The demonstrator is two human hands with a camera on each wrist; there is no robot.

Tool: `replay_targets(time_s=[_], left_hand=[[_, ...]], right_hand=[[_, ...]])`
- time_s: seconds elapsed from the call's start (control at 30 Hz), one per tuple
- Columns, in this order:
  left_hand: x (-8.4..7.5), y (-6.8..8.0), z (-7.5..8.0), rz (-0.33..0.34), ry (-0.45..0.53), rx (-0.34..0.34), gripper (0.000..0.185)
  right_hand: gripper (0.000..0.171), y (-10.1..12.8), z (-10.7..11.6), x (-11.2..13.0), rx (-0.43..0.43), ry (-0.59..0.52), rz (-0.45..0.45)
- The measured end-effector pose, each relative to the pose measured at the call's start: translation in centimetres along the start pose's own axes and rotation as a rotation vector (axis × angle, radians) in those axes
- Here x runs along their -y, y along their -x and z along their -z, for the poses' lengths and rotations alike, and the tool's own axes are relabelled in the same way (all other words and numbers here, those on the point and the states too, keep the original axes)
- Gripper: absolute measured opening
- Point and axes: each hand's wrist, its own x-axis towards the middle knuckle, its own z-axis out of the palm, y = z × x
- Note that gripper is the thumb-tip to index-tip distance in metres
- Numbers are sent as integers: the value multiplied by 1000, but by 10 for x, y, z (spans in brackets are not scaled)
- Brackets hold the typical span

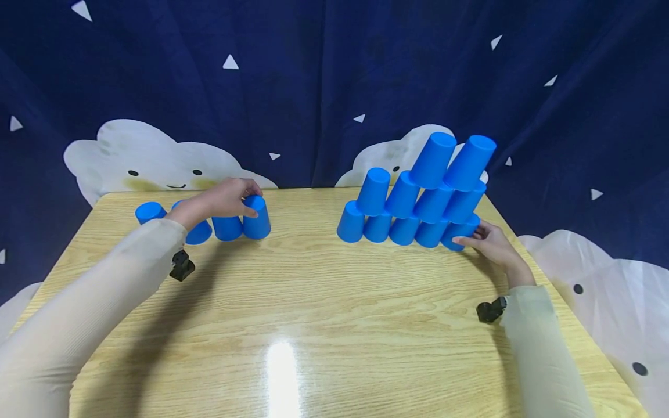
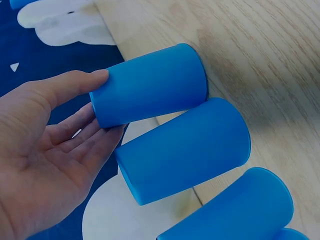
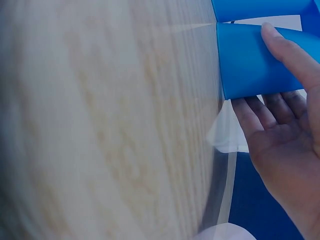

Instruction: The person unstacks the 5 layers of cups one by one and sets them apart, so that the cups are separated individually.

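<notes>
My left hand [image 1: 226, 200] grips an upside-down blue cup [image 1: 258, 225] near its top, at the right end of a short row on the table's left. In the left wrist view the thumb and fingers lie on opposite sides of that cup's narrow end, and a neighbouring cup [image 2: 182, 152] stands close beside it. On the right, blue cups are stacked in three tiers, two of them on top. My right hand [image 1: 493, 247] holds the rightmost bottom cup [image 1: 455, 237] of the stack, thumb in front and fingers on its outer side.
More upside-down cups [image 1: 150, 212] stand along the left row, partly hidden by my left forearm. All this is on a wooden table [image 1: 334, 290]. A dark blue curtain [image 1: 292, 87] with white clouds hangs behind its far edge.
</notes>
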Motion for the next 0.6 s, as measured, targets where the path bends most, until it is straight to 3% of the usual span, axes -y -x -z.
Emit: replay_targets(time_s=[0.33, 0.6], left_hand=[[1, 1, 1, 17, -7, 11, 46], [1, 2, 3, 30, -20, 35, 48]], right_hand=[[77, 2, 0, 4, 13, -15, -1], [73, 13, -2, 26, 17, -25, -5]])
